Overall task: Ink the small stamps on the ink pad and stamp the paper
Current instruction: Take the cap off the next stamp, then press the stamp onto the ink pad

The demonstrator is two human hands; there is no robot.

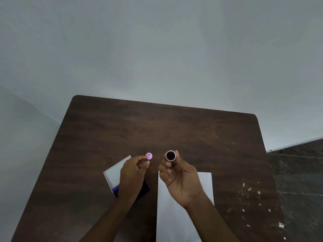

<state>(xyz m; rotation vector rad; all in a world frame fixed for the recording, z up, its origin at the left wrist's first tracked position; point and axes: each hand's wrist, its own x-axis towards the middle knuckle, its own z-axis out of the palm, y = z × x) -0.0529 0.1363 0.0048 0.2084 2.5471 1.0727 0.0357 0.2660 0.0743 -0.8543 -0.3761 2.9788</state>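
Head view, looking fwd and down at a dark wood-grain surface [157,130] set against a pale wall [157,41].

L hand [132,177]: raised above the surface, fingers pinched on a small pink stamp piece [149,156]. The piece shows a round disc w/ a small knob at centre, facing the camera. Grip is at the fingertips only; the lower part of the piece is hidden behind them.

R hand [180,179]: also raised, fingers curled around a pink tube-shaped stamp part [170,155]. Its open round end faces the camera, pink rim, dark inside. Cannot tell whether the dark area is ink or a hollow.

The two pink parts sit side by side, near each other but apart, no contact.

Ink pad case [113,173]: lies open on the surface under my L hand, white lid interior showing at upper left. A blue-purple pad section [115,189] is visible at the lower edge; the rest is covered by my L wrist.

Paper [174,220]: white sheet flat on the surface under my R hand and forearm, running to the bottom edge of frame, just right of the ink pad case. A few tiny dark specks on it; no clear stamp print readable.

Right side of the surface carries white flecks [248,189]. Dark tiled floor [297,172] beyond the right edge.
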